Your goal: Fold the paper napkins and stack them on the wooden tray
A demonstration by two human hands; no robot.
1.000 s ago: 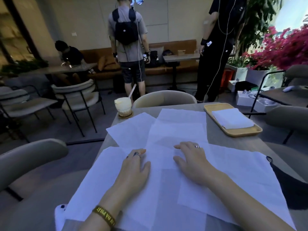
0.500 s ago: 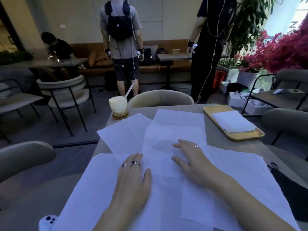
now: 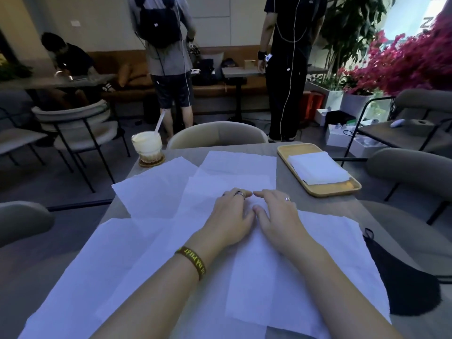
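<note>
Left hand (image 3: 228, 217) and right hand (image 3: 278, 216) have met, fingers (image 3: 241, 194) flat, atop perhaps six napkins (image 3: 151, 192) beside one tray (image 3: 330, 191).

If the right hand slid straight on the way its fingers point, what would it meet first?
Most likely the left hand. The right hand lies flat on the napkins, its fingers angled forward and left, with their tips almost at the left fingertips. If it slipped past them, only flat napkin seems to lie ahead.
</note>
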